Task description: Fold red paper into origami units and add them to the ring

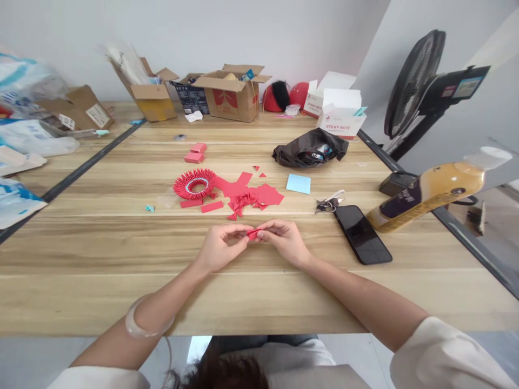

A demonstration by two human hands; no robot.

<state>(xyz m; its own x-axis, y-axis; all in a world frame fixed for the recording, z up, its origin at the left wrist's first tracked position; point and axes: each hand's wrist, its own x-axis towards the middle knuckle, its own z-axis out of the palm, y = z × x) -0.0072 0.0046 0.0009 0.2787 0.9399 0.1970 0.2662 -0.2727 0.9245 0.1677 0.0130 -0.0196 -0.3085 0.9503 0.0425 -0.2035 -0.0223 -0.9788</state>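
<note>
Between my two hands is a small folded piece of red paper (253,234), held just above the wooden table. My left hand (221,246) pinches its left end with thumb and fingers. At the other end, my right hand (286,241) grips it the same way. Beyond them lies a loose pile of red paper sheets and small folded triangles (247,200). Left of the pile sits a round ring of red folded paper pieces (195,183) with a pale blue band inside. Red paper strips (212,206) lie in front of the ring.
A blue sticky note pad (298,183), keys (327,204), a phone (363,235) and a tilted yellow bottle (430,189) are on the right. A black bag (310,148) lies behind. Red paper stacks (194,157) sit further back, cardboard boxes (233,100) along the wall.
</note>
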